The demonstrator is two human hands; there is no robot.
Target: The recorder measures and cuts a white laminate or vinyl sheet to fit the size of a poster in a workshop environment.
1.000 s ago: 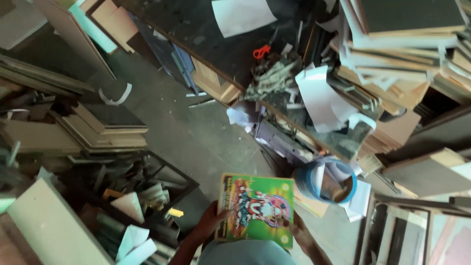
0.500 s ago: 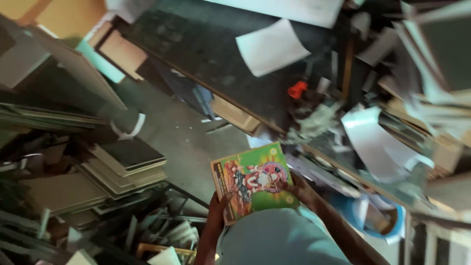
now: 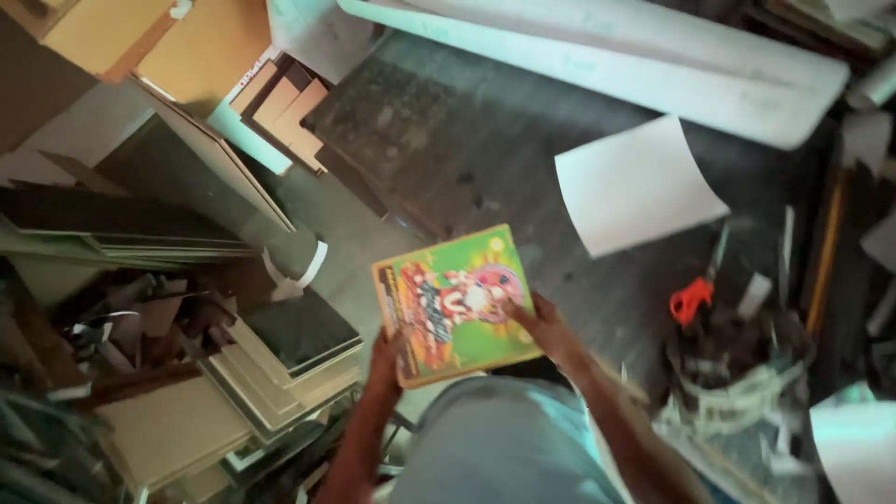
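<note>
A dark, scuffed worktable [image 3: 439, 140] fills the upper middle of the view, with a loose white sheet of paper [image 3: 635, 182] curling on its right part and a long pale roll [image 3: 616, 56] lying across its far edge. Toward the table's right end sit orange-handled scissors [image 3: 693, 299] amid a blurred heap of paper scraps [image 3: 737, 392]. Left of the table, the grey floor [image 3: 327, 233] carries a stack of flat boards [image 3: 280, 364] and brown cardboard pieces [image 3: 285, 98] near the table's corner
</note>
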